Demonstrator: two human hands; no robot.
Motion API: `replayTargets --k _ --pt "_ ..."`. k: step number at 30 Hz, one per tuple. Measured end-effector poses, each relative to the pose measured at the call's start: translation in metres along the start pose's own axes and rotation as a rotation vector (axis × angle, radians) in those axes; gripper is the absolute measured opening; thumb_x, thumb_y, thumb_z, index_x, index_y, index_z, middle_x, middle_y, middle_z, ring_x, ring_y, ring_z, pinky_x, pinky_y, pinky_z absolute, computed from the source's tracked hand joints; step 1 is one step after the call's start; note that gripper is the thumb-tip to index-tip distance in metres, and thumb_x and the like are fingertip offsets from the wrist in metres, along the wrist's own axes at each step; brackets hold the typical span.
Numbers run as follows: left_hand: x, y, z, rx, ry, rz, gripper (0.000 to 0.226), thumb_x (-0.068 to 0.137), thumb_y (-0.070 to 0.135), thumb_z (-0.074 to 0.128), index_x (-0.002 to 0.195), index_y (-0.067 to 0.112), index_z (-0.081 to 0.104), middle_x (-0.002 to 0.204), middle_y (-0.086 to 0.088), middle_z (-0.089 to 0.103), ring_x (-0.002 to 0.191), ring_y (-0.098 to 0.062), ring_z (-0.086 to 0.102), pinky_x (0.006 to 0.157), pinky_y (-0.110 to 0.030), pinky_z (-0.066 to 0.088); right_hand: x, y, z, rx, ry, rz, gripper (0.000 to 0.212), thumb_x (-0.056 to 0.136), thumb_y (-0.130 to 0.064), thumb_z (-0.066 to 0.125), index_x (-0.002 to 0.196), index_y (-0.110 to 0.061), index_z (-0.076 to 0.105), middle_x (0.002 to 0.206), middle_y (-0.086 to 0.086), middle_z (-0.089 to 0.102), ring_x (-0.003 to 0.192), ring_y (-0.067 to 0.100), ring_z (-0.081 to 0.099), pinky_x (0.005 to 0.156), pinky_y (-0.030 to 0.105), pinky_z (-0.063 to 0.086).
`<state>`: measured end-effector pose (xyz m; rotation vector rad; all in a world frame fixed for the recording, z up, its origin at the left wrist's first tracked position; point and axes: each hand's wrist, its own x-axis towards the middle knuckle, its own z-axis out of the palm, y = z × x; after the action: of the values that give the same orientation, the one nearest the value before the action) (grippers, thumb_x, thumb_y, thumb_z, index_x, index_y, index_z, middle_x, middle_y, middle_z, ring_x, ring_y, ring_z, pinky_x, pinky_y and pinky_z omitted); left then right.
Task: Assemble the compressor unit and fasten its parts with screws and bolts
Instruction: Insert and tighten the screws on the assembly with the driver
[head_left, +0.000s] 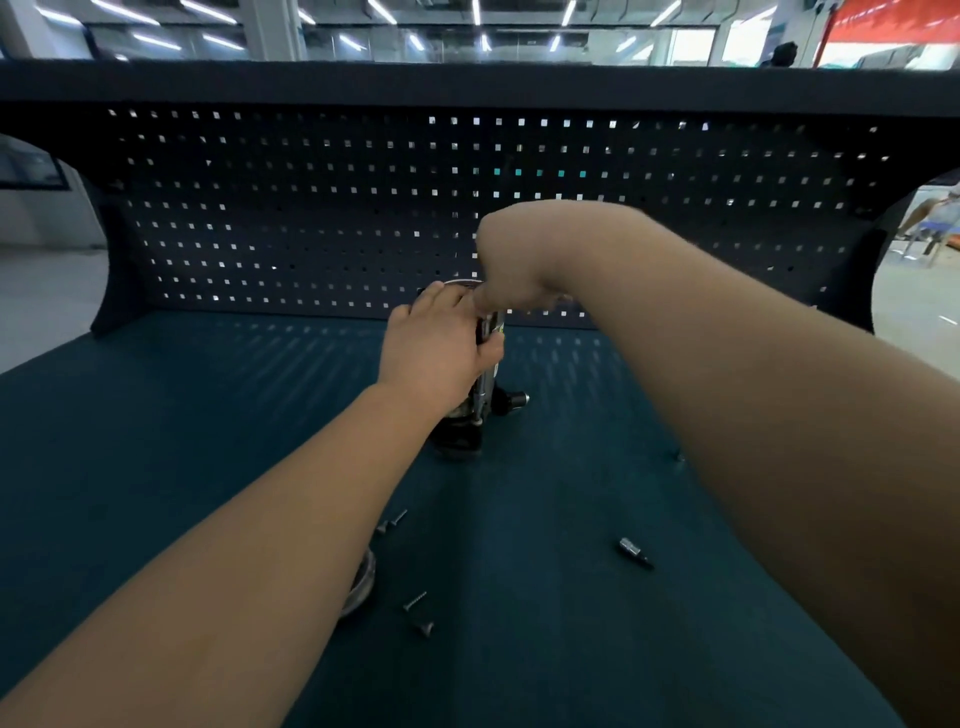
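Teal bench mat (208, 415), dark blue perforated pegboard (311, 208), silver screws (415, 603).

Left hand (436, 348) grips upright compressor unit (487, 382); right hand (511, 260) curled over its top

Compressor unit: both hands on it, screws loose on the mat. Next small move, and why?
Probably: right hand leaves the top rim and fetches a loose screw while the left hand steadies the compressor unit. The left hand grips its upright body; several more lie unused on the mat. Whether the right fingers pinch something is hidden.
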<state>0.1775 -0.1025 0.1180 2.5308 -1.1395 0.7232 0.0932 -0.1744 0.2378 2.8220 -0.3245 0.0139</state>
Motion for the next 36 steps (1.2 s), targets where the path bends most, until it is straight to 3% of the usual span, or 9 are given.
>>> replayTargets --k 5,10,14,18,21,23,30,33,36 --pt "-0.006 0.003 -0.006 -0.007 -0.044 -0.015 0.062 0.085 0.057 0.03 0.133 0.02 0.048 0.138 -0.002 0.049 0.14 -0.023 0.03 0.102 -0.044 0.033 0.009 -0.008 0.006 -0.063 -0.066 0.136 0.031 0.096 -0.023 0.041 0.066 -0.013 0.042 0.072 0.004 0.049 0.069 0.023 0.056 0.074 0.038 0.05" --pt "-0.002 0.009 -0.005 0.022 -0.082 0.007 0.045 0.096 0.043 0.04 0.133 0.019 0.047 0.14 -0.001 0.045 0.144 -0.021 0.022 0.105 -0.042 0.029 0.0 0.001 -0.002 0.012 -0.134 0.036 0.039 0.096 -0.037 0.053 0.07 -0.009 0.062 0.06 0.001 0.064 0.053 0.014 0.057 0.05 0.026 0.037" --pt "0.001 0.013 -0.005 0.008 -0.069 0.015 0.042 0.096 0.04 0.039 0.13 0.017 0.05 0.141 0.0 0.044 0.143 -0.021 0.024 0.103 -0.04 0.03 -0.008 0.007 -0.002 -0.055 -0.057 -0.048 0.031 0.089 -0.035 0.063 0.108 -0.011 0.069 0.102 0.006 0.069 0.088 0.023 0.063 0.065 0.027 0.042" --pt "0.0 0.012 -0.004 -0.007 -0.063 0.024 0.036 0.096 0.036 0.044 0.126 0.018 0.052 0.136 -0.001 0.046 0.136 -0.02 0.031 0.101 -0.038 0.031 -0.007 0.002 0.002 0.041 -0.07 0.071 0.044 0.096 -0.034 0.046 0.062 -0.01 0.059 0.042 -0.001 0.06 0.048 0.014 0.056 0.05 0.028 0.037" --pt "-0.001 0.018 -0.006 -0.107 0.016 -0.042 0.023 0.093 0.033 0.046 0.105 0.019 0.059 0.118 0.0 0.055 0.118 -0.019 0.042 0.094 -0.036 0.035 0.004 -0.007 0.008 -0.041 -0.04 0.174 0.03 0.096 -0.026 0.039 0.07 -0.013 0.046 0.071 0.004 0.056 0.066 0.023 0.055 0.057 0.034 0.039" --pt "-0.001 0.019 -0.004 -0.034 -0.036 -0.053 0.034 0.096 0.045 0.041 0.115 0.023 0.058 0.128 -0.001 0.051 0.13 -0.019 0.034 0.098 -0.037 0.032 0.009 -0.007 0.009 -0.036 -0.081 0.19 0.024 0.095 -0.025 0.039 0.076 -0.012 0.049 0.083 0.006 0.053 0.078 0.027 0.057 0.071 0.04 0.046" --pt "0.001 0.009 -0.004 0.025 -0.035 -0.043 0.04 0.099 0.041 0.036 0.126 0.015 0.051 0.129 -0.004 0.049 0.132 -0.022 0.033 0.096 -0.038 0.032 0.001 -0.001 0.003 -0.063 -0.042 0.004 0.036 0.097 -0.032 0.05 0.073 -0.008 0.062 0.065 0.002 0.058 0.051 0.013 0.047 0.046 0.024 0.032" --pt "0.001 0.006 -0.005 0.008 -0.029 -0.03 0.039 0.099 0.039 0.037 0.125 0.013 0.05 0.128 -0.005 0.049 0.131 -0.022 0.034 0.094 -0.037 0.032 -0.004 0.003 0.001 -0.169 0.002 -0.07 0.024 0.095 -0.028 0.054 0.098 -0.009 0.068 0.087 0.004 0.064 0.062 0.015 0.047 0.046 0.023 0.029" --pt "0.001 0.005 -0.006 -0.003 -0.031 -0.009 0.037 0.098 0.038 0.039 0.122 0.012 0.051 0.126 -0.005 0.05 0.129 -0.022 0.036 0.093 -0.037 0.033 -0.005 0.0 0.001 -0.033 0.034 -0.036 0.032 0.094 -0.033 0.054 0.074 -0.01 0.065 0.058 0.001 0.062 0.055 0.014 0.049 0.048 0.025 0.032"
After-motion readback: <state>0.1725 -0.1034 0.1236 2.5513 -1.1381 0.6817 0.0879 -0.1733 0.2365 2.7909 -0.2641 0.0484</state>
